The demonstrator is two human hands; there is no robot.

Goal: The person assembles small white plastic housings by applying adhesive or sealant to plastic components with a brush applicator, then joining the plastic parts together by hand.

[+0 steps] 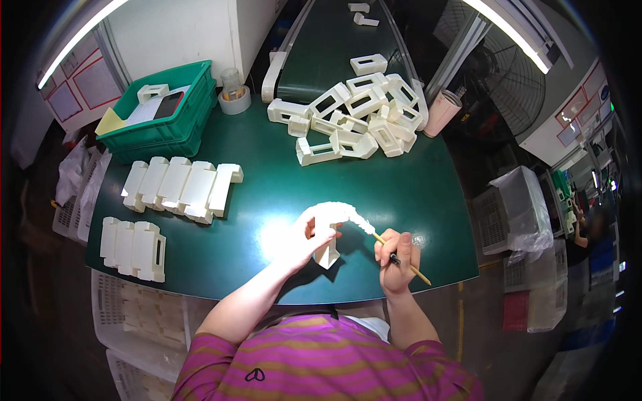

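My left hand [313, 235] is closed around a cream plastic part [326, 252], held above the front of the green table. A bumpy white strip [344, 212] arches from the top of that part toward my right. Its right end meets the tip of a thin wooden stick [420, 275], and I cannot make out whether the two are joined. My right hand [400, 257] is closed around the stick, which slants down to the right. A small black thing [394, 258] shows between those fingers, its kind unclear.
Loose cream frames [366, 101] lie piled at the conveyor belt's [328, 40] near end. Similar parts stand in two rows [175, 184] on the left. Behind them are a green crate [160, 137] and a tape roll [235, 100]. A pink cylinder [443, 112] stands at the right edge.
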